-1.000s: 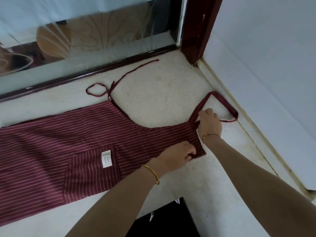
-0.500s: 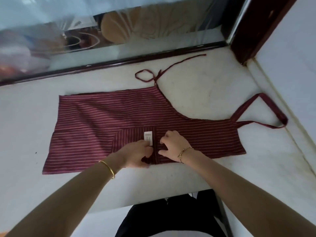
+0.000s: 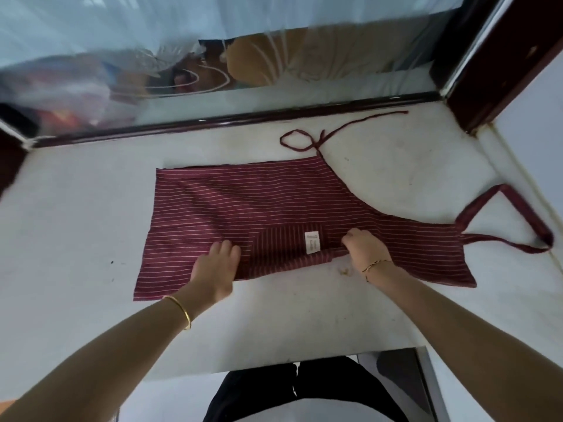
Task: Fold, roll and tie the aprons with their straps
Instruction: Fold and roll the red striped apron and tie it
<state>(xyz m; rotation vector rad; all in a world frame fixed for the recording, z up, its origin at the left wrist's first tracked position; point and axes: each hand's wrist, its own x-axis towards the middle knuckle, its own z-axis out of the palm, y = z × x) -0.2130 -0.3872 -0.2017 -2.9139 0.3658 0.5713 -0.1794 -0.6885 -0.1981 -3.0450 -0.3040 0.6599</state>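
Note:
A maroon apron [image 3: 243, 208] with thin white stripes lies flat on a white stone ledge [image 3: 76, 239], its pocket and white label [image 3: 311, 242] facing up. My left hand [image 3: 217, 263] presses flat on the near edge, left of the pocket. My right hand [image 3: 364, 246] pinches the near edge just right of the label, where the cloth is turned up in a small fold. The neck strap [image 3: 511, 214] lies in a loop at the right. A thin waist strap [image 3: 320, 135] lies looped behind the apron.
A glass pane [image 3: 213, 56] in a dark frame [image 3: 243, 120] closes the back of the ledge. A dark wooden post [image 3: 487, 71] and a wall stand at the right. The ledge's front edge runs near my dark trousers [image 3: 304, 391]. A small crumb [image 3: 344, 271] lies by my right wrist.
Both hands left the bib end by the neck strap and came to the pocket area. My left hand then slid left along the near edge, and my right hand turned up the edge.

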